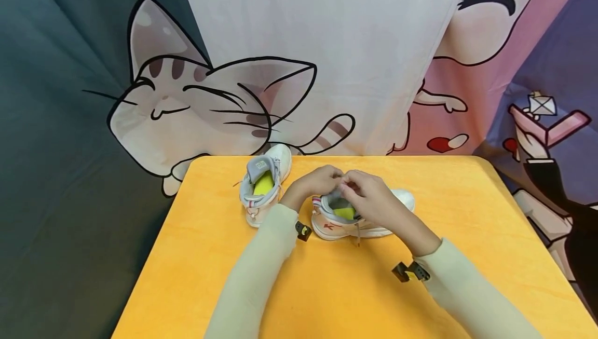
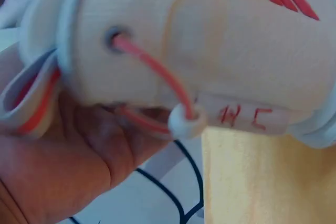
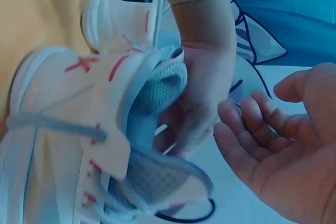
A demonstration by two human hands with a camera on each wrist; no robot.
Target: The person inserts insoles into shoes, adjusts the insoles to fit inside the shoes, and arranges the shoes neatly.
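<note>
A white and pale peach sneaker [image 1: 334, 227] lies with its toe to the right, and a yellow-green insole [image 1: 344, 213] shows inside its opening. My left hand [image 1: 320, 180] is at the far side of its collar, close against the shoe in the left wrist view; its fingertips are partly hidden, so their grip is unclear. My right hand [image 1: 371, 199] hovers over the tongue [image 3: 163, 177], and its loosely bent fingers [image 3: 247, 124] hold nothing in the right wrist view. A red elastic cord with a white bead [image 2: 188, 123] hangs at the sneaker's heel.
The matching sneaker [image 1: 257, 209] stands left of my left hand, toe pointing away. Both shoes are on a yellow table [image 1: 327, 287]. A cloth backdrop [image 1: 327, 17] with cartoon drawings hangs behind the table's far edge.
</note>
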